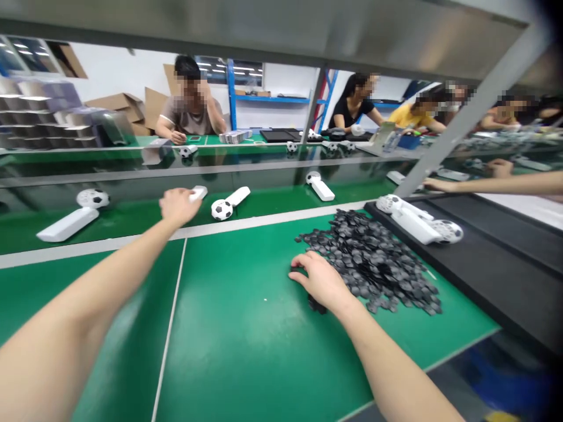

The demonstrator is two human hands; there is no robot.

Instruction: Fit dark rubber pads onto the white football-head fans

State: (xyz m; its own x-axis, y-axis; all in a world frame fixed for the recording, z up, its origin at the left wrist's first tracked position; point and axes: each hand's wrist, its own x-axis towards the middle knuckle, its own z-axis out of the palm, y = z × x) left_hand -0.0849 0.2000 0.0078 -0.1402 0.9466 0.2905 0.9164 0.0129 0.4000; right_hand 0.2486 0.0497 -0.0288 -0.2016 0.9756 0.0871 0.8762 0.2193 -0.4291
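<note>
My left hand (pixel 178 205) reaches over the green conveyor belt, its fingers closed around a white-handled device (pixel 199 192) whose other end is hidden by the hand. Just right of it lies a similar device with a soccer-ball head (pixel 222 210). My right hand (pixel 320 280) is at the left edge of a heap of small black flat pieces (pixel 373 255) on the green tabletop (pixel 237 328). Thumb and fingers pinch a small black piece (pixel 294 269), mostly covered by the fingertips. A few more black pieces (pixel 315 305) lie below that hand.
More soccer-ball devices lie on the belt, one at left (pixel 68 224) and one at centre (pixel 321 187). Others rest on a black tray (pixel 497 252) at right. A co-worker's hand (pixel 440 185) reaches in there. A slanted metal post (pixel 466 117) stands before it. Several people sit across.
</note>
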